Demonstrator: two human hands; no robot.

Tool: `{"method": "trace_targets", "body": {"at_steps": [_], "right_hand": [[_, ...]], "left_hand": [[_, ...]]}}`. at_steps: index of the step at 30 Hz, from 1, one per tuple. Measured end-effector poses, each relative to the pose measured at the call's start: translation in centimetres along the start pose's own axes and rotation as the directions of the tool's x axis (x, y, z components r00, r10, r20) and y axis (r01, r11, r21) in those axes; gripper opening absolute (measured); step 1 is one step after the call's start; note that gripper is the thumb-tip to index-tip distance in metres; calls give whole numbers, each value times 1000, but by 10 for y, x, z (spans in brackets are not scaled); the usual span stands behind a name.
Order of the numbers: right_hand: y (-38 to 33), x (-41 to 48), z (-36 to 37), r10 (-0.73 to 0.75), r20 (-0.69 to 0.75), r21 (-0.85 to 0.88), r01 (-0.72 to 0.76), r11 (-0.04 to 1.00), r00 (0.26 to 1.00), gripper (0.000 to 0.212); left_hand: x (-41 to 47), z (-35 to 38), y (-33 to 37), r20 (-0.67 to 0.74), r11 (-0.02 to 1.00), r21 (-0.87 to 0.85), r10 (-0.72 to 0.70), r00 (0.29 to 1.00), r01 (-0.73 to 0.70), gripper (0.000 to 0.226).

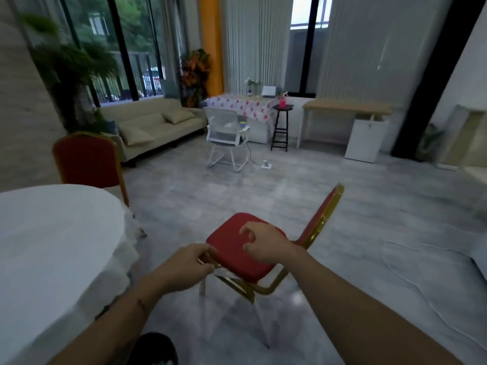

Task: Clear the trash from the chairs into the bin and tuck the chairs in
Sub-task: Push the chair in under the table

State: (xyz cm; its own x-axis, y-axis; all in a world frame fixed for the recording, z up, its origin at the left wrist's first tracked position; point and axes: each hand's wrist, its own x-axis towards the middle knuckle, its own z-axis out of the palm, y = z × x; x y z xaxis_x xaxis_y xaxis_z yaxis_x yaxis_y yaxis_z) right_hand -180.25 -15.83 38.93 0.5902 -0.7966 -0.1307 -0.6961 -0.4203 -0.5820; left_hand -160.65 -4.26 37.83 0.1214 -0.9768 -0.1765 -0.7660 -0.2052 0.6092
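A red chair with a gold frame stands on the floor just in front of me, its back turned away to the right. My left hand grips the front left corner of its seat frame. My right hand hovers over the seat with curled, parted fingers and holds nothing. No trash shows on this seat. A second red chair stands at the far side of the round table with a white cloth on my left.
A white mesh chair with something on its seat stands mid-room beside a power strip and cable. A beige sofa, a black stool, a wooden desk and a white cabinet line the far wall.
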Motion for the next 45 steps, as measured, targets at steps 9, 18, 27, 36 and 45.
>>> {"method": "trace_targets", "body": {"at_steps": [9,18,27,36,45], "right_hand": [[160,37,-123,116,-92,-355,-141,924,989,63],[242,79,-186,143,-88,-498,-167,851,986,67],[302,128,-225,234,-30,-289,-233,929,972,58],[335,186,-240,287,210,-389,-190,902,934,43],[346,209,-248,273,371,-415,-105,904,887,76]], "left_hand": [[143,93,143,91,996,-83,36,995,-29,39],[253,147,226,250,993,-117,12,968,18,79],[333,183,249,391,999,-41,-5,921,22,68],[358,181,247,443,987,-9,-139,886,160,61],[349,203,261,212,899,-149,-378,901,412,52]]}}
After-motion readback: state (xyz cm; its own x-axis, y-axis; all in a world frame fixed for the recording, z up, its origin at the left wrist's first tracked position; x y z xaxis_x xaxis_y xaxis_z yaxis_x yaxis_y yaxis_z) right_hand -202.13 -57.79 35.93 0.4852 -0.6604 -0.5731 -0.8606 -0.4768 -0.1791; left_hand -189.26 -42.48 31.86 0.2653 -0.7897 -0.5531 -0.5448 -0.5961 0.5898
